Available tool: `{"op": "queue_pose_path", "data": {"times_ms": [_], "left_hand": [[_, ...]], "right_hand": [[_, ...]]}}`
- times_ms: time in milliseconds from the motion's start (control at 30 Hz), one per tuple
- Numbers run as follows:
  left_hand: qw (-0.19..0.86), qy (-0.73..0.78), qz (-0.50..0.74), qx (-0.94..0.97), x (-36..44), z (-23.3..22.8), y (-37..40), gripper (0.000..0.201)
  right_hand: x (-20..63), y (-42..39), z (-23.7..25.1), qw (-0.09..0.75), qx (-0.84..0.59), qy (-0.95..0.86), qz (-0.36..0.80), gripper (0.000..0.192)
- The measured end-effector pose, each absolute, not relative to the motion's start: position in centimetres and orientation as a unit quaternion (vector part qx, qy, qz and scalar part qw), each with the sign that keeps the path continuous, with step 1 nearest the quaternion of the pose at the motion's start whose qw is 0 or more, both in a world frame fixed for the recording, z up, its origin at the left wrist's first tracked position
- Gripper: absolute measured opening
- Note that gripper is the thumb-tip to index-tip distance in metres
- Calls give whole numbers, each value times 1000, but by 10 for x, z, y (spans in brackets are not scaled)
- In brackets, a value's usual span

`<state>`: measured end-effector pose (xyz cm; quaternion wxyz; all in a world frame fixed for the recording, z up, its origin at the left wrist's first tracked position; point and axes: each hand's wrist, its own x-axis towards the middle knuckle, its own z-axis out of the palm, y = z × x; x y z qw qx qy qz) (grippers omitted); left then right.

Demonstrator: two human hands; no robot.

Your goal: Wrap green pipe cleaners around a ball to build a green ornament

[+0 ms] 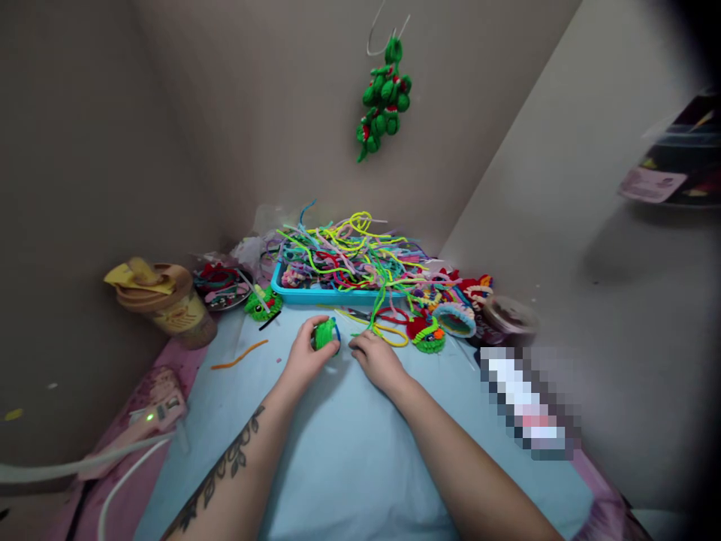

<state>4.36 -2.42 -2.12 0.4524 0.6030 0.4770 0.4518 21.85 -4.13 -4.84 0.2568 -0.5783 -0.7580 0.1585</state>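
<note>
My left hand (307,353) is wrapped round a small round piece (325,335) of coiled green pipe cleaner with a blue edge on its right side. Just to its right, my right hand (375,357) has its fingers pinched together. A green pipe cleaner (381,293) runs down from the heap to these fingertips, and its end there is partly hidden. Beyond my hands lie scissors (360,315) with red handles, beside a yellow loop (397,330). Green frog-like figures, one at the left (263,303) and one with red at the right (428,334), sit on the blue cloth.
A blue tray (338,295) heaped with colourful pipe cleaners (349,252) stands at the back. At left are a yellow-brown cup (174,304), an orange strand (239,355) and a power strip (152,417). A light-blue ring (456,320) lies right. Green ornaments (386,101) hang above.
</note>
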Motion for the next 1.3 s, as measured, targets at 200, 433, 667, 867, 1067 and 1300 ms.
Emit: {"op": "queue_pose_path", "data": {"times_ms": [200,433,667,867,1067,1300], "left_hand": [[447,500,464,579,42,-19,-22,48],[411,522,484,569,37,-22,-18,47],[414,513,476,582,39,-21,-20,47],[410,508,476,590,40,-23,-20,47],[405,508,474,594,43,-24,-21,47],[421,465,461,628,53,-24,-29,48]], "right_hand": [[225,-40,-41,355,-594,-715,104,21],[228,-34,-37,235,-616,-751,43,19],[221,-20,-49,161,-674,-721,17,13],[219,-22,-47,193,-665,-722,24,16],[218,-41,-25,396,-615,-681,-40,12],[218,-54,-28,506,-548,-657,109,19]]}}
